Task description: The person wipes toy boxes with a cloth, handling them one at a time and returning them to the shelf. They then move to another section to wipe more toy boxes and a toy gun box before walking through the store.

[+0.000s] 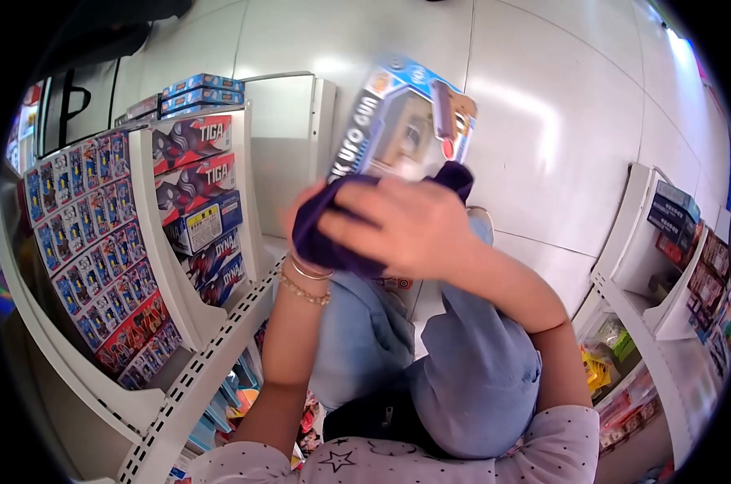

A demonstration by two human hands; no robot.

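Observation:
A blue and white toy box point(410, 121) printed "UFO GUN" is tilted in front of the knees, its lower end behind my hands. Dark purple cloth point(325, 235) is bunched between both hands and reaches to the box's lower edge. My right hand point(406, 226), slightly blurred, lies over the cloth with its fingers closed round it. On the cloth's left side is my left hand point(301, 211), with bracelets at the wrist; the cloth and the right hand hide its fingers.
At left, a white shelf point(212, 331) holds red TIGA boxes point(196, 189) and rows of carded toys point(99, 242). Blue boxes point(202, 95) are stacked behind. Another shelf point(648, 339) with packages stands at right. Pale tiled floor point(535, 121) lies ahead.

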